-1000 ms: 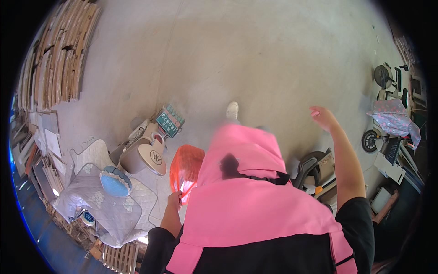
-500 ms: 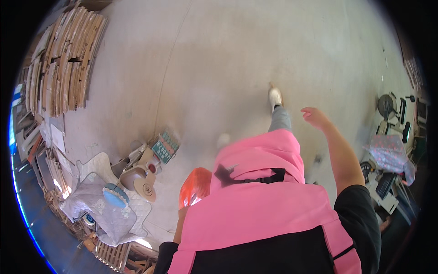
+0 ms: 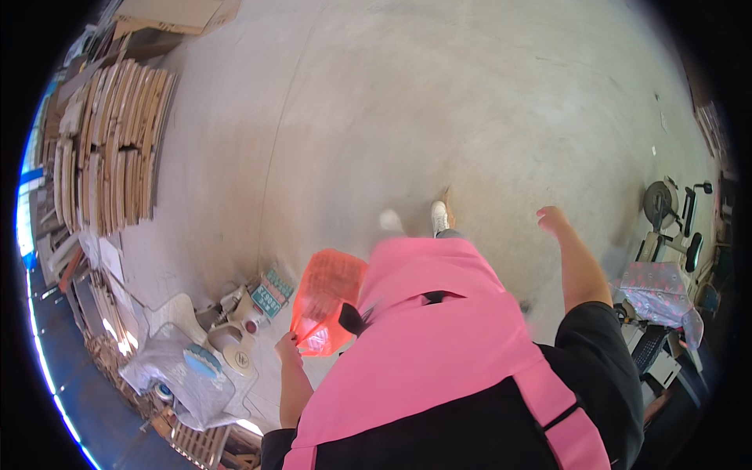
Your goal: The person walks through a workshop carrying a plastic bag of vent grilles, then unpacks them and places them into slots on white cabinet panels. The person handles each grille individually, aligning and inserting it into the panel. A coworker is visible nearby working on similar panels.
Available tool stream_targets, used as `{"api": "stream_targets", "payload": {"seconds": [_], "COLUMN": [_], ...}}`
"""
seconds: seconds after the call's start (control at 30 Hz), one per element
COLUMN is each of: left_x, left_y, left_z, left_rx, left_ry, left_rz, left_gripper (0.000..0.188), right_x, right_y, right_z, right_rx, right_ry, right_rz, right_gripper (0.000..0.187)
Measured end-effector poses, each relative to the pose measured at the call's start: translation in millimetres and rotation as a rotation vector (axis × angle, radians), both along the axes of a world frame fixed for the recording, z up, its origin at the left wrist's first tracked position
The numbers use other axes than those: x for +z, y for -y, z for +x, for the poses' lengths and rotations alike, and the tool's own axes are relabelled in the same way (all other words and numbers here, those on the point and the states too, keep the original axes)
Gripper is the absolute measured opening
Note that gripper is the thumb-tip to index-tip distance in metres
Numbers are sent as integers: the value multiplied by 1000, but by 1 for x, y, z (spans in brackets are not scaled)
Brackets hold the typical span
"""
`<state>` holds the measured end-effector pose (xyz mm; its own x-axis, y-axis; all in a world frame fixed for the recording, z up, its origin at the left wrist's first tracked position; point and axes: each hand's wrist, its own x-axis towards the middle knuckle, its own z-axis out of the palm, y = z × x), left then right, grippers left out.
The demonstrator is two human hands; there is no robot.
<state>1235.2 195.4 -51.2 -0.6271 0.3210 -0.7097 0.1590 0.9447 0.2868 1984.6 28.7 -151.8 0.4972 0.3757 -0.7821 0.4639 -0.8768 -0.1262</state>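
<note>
My left hand (image 3: 288, 349) is closed on the gathered top of a thin red plastic bag (image 3: 333, 283), which hangs out to my left beside the pink apron (image 3: 431, 329) I wear. Something pale shows through the bag, but I cannot make out what. My right hand (image 3: 553, 220) swings free at the end of a bent arm, fingers loosely curled and a little apart, with nothing in it. Below the apron, my feet in white shoes (image 3: 439, 216) are on the grey floor (image 3: 470, 94); the left shoe is blurred.
Stacked wooden boards (image 3: 113, 149) and flattened cardboard (image 3: 168, 14) lie at the far left. Nearer are a grey cover (image 3: 184, 376), a blue brush-like thing (image 3: 202, 361), and a green box (image 3: 272, 293). On the right stand exercise equipment (image 3: 662, 205), a patterned cloth (image 3: 656, 290) and a black keyboard (image 3: 648, 348).
The red bag and my left hand have swung forward into fuller view. My right hand has shifted slightly right and nearer. My feet have changed places in a step.
</note>
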Motion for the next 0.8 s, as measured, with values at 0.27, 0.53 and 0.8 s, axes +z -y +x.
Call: {"api": "stream_targets", "payload": {"seconds": [0.27, 0.53, 0.8], "left_x": [3, 28, 66], "left_y": [-166, -251, -264], "left_z": [35, 9, -5], "left_rx": [-74, -220, -452], "left_ry": [308, 205, 132], "left_rz": [97, 138, 188], "left_gripper": [20, 16, 10], "right_x": [-8, 25, 43], "right_y": [9, 51, -8], "right_z": [-71, -163, -138], "right_rx": [-204, -468, -492], "right_ry": [19, 358, 217], "right_rz": [-61, -86, 217], "right_gripper": [35, 66, 84]}}
